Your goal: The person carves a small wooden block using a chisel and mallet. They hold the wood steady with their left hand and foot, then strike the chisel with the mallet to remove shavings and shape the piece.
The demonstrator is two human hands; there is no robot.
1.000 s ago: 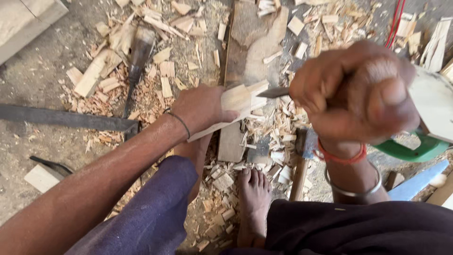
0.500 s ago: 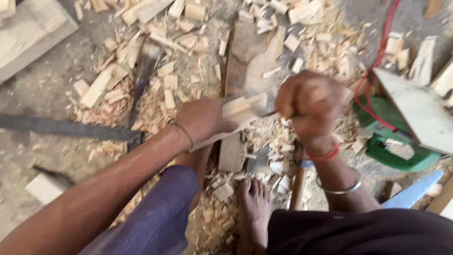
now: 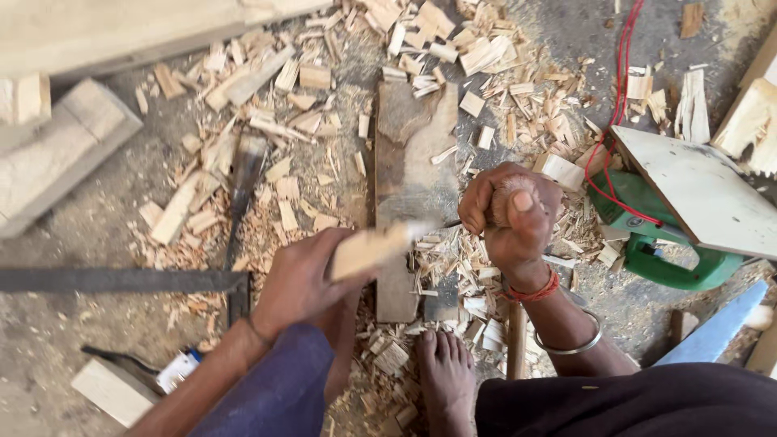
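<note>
Now that my view has pulled back, my left hand (image 3: 303, 279) grips the pale wood piece (image 3: 374, 248) while my right hand (image 3: 511, 214), lower than before, clenches the chisel (image 3: 453, 224) against it.

wood chips (image 3: 486, 57) litter the floor ahead; the green power tool (image 3: 664, 235) blocks the right, a square (image 3: 121, 281) the left

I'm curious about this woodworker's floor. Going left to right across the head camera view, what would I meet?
Steel square → left hand → pale wood piece it holds → right hand gripping a chisel → green power saw.
</note>
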